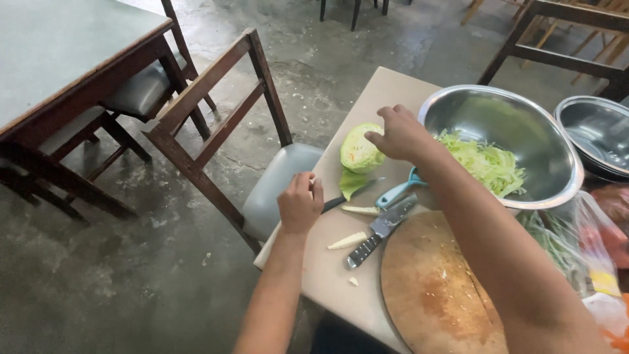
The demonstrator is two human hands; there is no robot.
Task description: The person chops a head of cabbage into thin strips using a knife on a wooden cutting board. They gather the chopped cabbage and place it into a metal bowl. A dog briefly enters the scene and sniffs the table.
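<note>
My right hand [401,134] reaches across the table and touches a half cabbage [358,151] lying cut side up near the far edge. A loose green leaf [351,183] lies beside it. Closed in a fist, my left hand [300,204] grips the handle of a small dark knife [347,196] that points toward the cabbage. A cleaver [382,231] with a metal handle lies on the table between two pale cabbage core pieces [348,240]. A steel bowl [557,172] at the right holds shredded cabbage [488,164].
A round wooden cutting board [432,295] lies near me. A blue-handled tool [398,191] pokes out by the bowl. A second steel bowl [599,134] and plastic bags of vegetables [583,249] are at right. A wooden chair [216,124] stands against the table's left edge.
</note>
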